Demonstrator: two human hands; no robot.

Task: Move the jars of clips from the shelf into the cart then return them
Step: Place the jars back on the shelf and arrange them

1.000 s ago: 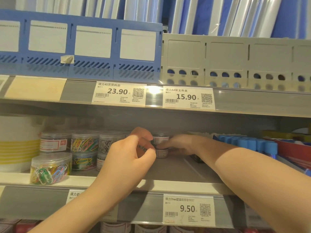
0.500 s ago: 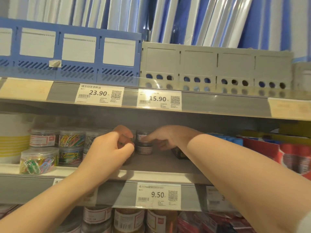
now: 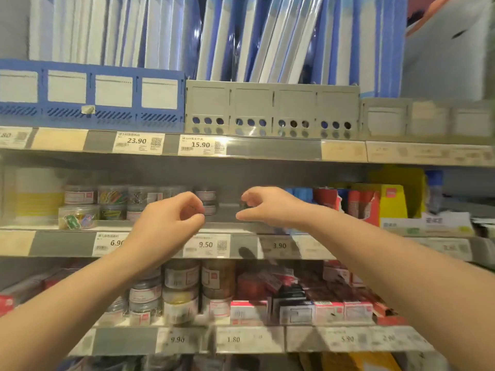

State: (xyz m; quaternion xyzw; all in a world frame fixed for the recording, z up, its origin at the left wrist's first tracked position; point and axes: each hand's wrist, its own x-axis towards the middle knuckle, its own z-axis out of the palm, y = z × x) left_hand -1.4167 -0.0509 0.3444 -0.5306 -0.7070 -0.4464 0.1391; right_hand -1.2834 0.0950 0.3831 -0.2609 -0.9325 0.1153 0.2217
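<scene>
Both hands are up at the middle shelf point(image 3: 227, 214). The jars point(image 3: 112, 195) sit in a row at its left, clear round tubs stacked two high, and a lone stack point(image 3: 206, 200) of two stands just behind the gap between the hands. The right hand point(image 3: 263, 207) is curled, and a small jar point(image 3: 245, 204), dark and blurred, looks pinched at its fingertips near the shelf's front. The left hand point(image 3: 168, 220) has thumb and forefinger drawn into a ring, tips close together. Whether anything sits in that ring I cannot tell, as the picture smears there. Now, how will these handle? Light, I'd judge: thin clear plastic with loose clips inside, stiff enough in the wall but smooth and a bit slick, so a fingertip pinch could slip. Better to take each one round its side wall, thumb on one side and fingers opposite, below the lid, since a lid grabbed alone might pop and spill the clips. The contents will probably shift and rattle, so keep it upright. The stacked ones want care: lift the top one straight up, or the lower one may slide along with it. The cart is out of view, so where the carry must go is anyone's guess from here.
</scene>
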